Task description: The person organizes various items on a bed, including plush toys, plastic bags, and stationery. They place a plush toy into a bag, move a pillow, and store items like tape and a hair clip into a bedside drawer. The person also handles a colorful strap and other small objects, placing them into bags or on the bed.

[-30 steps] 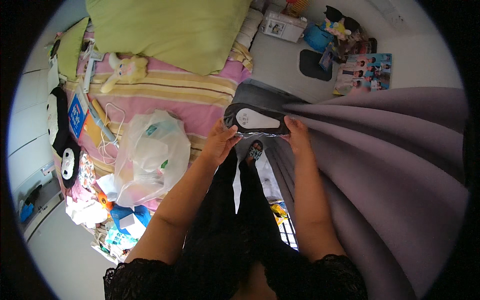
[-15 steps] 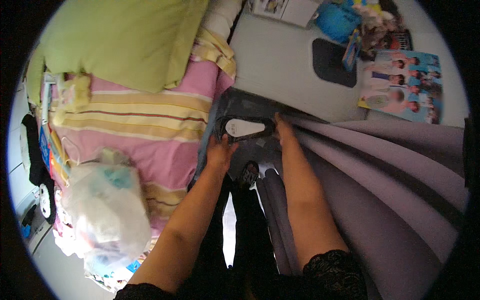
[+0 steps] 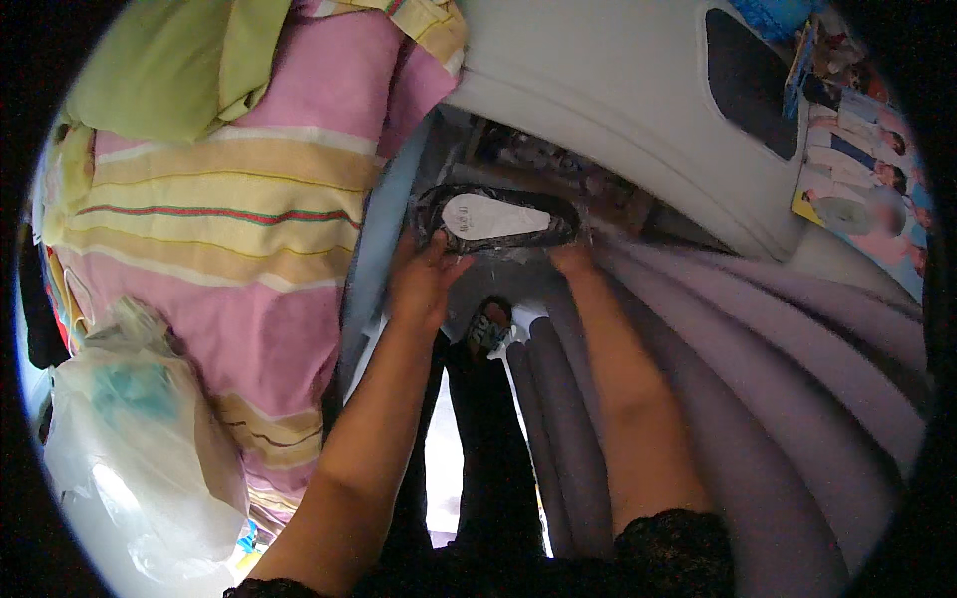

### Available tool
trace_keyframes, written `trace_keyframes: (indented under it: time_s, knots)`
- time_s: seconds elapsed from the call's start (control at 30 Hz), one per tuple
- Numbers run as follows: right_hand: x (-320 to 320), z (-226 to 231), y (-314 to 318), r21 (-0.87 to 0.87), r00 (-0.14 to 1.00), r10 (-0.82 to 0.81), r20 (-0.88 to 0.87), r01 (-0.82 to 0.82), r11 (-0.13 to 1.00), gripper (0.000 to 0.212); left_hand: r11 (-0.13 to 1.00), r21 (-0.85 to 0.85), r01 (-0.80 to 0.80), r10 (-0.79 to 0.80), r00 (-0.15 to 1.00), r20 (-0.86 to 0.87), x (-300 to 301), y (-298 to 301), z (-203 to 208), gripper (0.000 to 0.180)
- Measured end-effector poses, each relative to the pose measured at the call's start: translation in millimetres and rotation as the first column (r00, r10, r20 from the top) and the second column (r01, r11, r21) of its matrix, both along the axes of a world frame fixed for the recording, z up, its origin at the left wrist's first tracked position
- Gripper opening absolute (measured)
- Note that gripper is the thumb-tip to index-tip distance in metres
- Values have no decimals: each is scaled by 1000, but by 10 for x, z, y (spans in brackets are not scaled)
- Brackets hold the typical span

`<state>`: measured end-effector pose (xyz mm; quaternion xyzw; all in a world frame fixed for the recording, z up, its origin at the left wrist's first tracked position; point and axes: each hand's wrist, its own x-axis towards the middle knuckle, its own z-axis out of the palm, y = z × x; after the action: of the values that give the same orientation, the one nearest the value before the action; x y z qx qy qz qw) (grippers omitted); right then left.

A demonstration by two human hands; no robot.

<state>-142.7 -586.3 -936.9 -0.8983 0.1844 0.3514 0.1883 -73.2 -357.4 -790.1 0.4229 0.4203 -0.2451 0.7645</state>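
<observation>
Between my two hands is a clear-wrapped pack of what look like black low-cut socks (image 3: 563, 211), held level over the floor. A white foot-shaped card (image 3: 493, 217) with small print lies inside the dark fabric, its narrow end to the right. My left hand (image 3: 424, 274) grips the pack's near left edge, thumb on top and the other fingers partly hidden in shadow. At the right end, my right hand (image 3: 573, 257) is closed on the wrapping, its fingertips mostly hidden.
A bed with a striped pink and yellow sheet (image 3: 229, 214), green pillow (image 3: 159, 70) and stuffed white plastic bag (image 3: 150, 429) lies left. Purple-grey curtain folds (image 3: 738, 379) hang right. Ahead stands a pale desk (image 3: 598, 70) with a dark pad (image 3: 753, 85) and poster (image 3: 857, 169); shelves (image 3: 558, 164) sit below.
The view has shifted forward and down, showing more of the shelves under the desk. Both hands still hold the pack, which now appears slightly higher and larger in view.
</observation>
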Motion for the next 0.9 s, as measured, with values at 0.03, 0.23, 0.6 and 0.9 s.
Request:
trace_keyframes:
  time_s: [0.03,0.23,0.6,0.9]
  knots:
    - [-108,74,108,50,999,-15,-39,16,999,44,1000,14,28,-28,999,16,10,-52,8,40]
    - [-679,2,418,220,968,-117,221,68,973,49,982,48,181,-179,983,-44,14,-613,-265,40]
    - [-666,-35,542,225,985,-174,20,165,960,46,-144,637,757,-829,259,-496,431,-1130,-1008,49]
    - [167,132,102,184,990,-142,28,134,974,37,316,948,35,-890,356,284,-96,-427,192,53]
